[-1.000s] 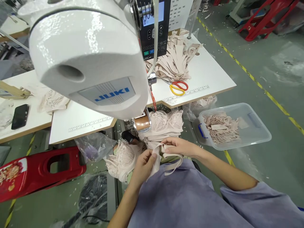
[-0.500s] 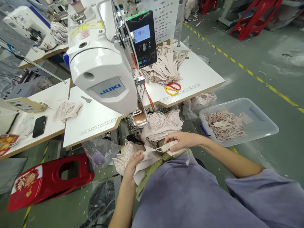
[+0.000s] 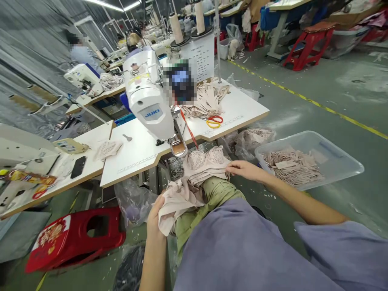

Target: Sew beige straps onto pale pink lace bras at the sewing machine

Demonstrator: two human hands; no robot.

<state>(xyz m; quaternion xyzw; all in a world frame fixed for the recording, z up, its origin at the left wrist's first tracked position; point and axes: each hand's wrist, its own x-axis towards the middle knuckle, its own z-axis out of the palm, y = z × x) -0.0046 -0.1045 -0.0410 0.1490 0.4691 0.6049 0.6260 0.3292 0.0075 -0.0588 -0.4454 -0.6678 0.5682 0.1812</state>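
I sit at a white JUKI sewing machine (image 3: 149,97) on a white table (image 3: 142,149). My left hand (image 3: 155,217) is closed on a bunch of beige fabric pieces (image 3: 177,200) lying over my left knee. My right hand (image 3: 245,169) reaches forward with its fingers pinched at the edge of a stack of beige lace bra pieces (image 3: 206,162) resting on my lap below the machine head. My green trousers (image 3: 216,194) show between the two hands.
Yellow and red scissors (image 3: 214,121) and a heap of beige straps (image 3: 206,101) lie on the table. A clear plastic bin (image 3: 330,155) of straps stands on the floor to the right, a red stool (image 3: 75,238) to the left. A phone (image 3: 78,167) lies on the left table.
The view has pulled back and up from the machine. My hands have moved apart: the right let go of the strap and went to the stack, the left dropped lower with the fabric.
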